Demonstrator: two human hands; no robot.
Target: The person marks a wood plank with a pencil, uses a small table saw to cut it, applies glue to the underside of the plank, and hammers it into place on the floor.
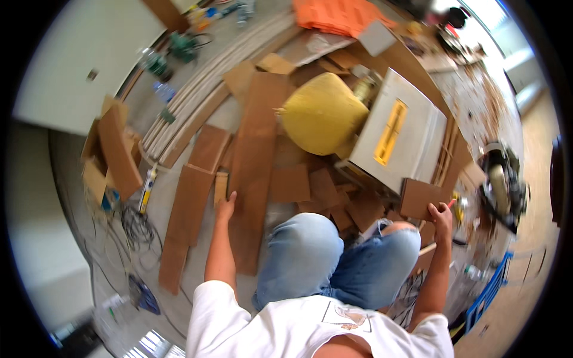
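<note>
My left hand (225, 206) grips the left edge of a long brown plank (254, 173), beside a narrow lighter wood piece (221, 185). My right hand (440, 215) holds a squarish brown board (419, 198) at the corner of a grey table-saw top (394, 143) with a yellow insert; a thin red pencil-like item (451, 204) pokes out from its fingers. More brown planks (185, 209) lie left of the long plank, and offcuts (325, 191) are heaped before my jeans-clad knees (298, 253).
A yellow padded object (322, 113) sits beside the saw. Long pale strips (179, 119), bottles (155, 65), cables (140, 230) and a box of offcuts (116, 149) are on the left. A black power tool (501, 182) and blue rack (486, 286) are on the right, an orange sheet (337, 15) behind.
</note>
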